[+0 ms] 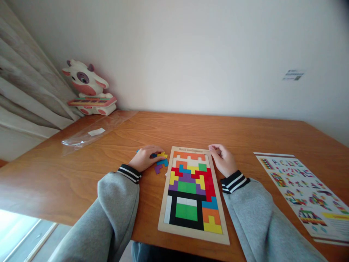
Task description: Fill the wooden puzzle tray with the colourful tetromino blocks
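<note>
Puzzle board (193,233) sits between left hand (145,158), half-curled at loose pieces (163,163), and right hand (224,161), curled at its top corner; grips unclear.

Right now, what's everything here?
Rectangular wooden puzzle board: one, multicoloured, centre
Loose flat blocks: several, yellow, blue, purple, beside board
Printed paper sheet: one, white, multicoloured, right
Clear plastic bag: one, colourless, left
Cow-shaped toy keyboard: one, white, pink, back left
Fabric curtain: one, beige, far left
Wall label: one, white, upper right
Wooden table: one, brown, beneath
Wall: one, white, behind
Sleeves: two, grey, both arms
Left hand: one, bare, at blocks
Right hand: one, bare, board's far right corner
</note>
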Demonstrator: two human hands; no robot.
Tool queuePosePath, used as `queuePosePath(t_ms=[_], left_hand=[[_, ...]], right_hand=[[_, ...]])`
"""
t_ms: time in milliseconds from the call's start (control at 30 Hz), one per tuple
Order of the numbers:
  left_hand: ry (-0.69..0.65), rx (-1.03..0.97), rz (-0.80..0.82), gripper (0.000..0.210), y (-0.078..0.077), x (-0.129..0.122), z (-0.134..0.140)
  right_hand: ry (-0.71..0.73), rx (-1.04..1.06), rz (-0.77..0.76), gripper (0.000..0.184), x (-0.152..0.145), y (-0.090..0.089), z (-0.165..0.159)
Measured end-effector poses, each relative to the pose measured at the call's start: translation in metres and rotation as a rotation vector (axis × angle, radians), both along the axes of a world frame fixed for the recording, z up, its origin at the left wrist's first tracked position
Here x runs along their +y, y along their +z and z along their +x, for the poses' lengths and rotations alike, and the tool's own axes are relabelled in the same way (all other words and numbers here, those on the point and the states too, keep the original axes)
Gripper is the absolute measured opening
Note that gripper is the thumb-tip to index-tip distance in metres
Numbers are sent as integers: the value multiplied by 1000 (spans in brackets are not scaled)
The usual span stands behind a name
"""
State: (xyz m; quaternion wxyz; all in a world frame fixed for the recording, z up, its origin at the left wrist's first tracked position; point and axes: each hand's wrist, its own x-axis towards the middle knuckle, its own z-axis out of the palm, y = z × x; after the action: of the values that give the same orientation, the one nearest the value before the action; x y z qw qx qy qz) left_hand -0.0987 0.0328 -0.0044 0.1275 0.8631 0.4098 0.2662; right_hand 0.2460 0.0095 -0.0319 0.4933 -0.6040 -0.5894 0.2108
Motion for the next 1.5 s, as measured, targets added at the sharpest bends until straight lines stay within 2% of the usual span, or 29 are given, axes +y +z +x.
queuePosePath(t_ms=[133,333,467,600,733,1000,1300,1400,1500], left_hand=[[-34,-23,-12,37,-2,2,-3],[120,-137,31,38,1,-5,15],[-8,-183,40,28,3,-13,42],[-142,-117,100,24,-1,-16,57],[-215,-26,185,25,1,-18,55],[-234,234,227,40,7,-23,48],[-244,311,214,46,5,-22,42],[-251,317,184,46,7,-23,43],[-245,306,166,46,8,-24,44]], right_hand=[[9,10,-17,57,0,0,0],[4,14,-24,58,-1,1,-1],[7,3,-17,58,-2,3,-3],[-2,1,-7,57,-2,4,-4],[5,-5,-2,54,-2,3,-4],[22,-29,30,48,-1,3,-4],[35,-118,66,38,-5,6,-3],[121,-215,116,32,-10,14,-7],[347,-376,144,26,-19,24,-18]])
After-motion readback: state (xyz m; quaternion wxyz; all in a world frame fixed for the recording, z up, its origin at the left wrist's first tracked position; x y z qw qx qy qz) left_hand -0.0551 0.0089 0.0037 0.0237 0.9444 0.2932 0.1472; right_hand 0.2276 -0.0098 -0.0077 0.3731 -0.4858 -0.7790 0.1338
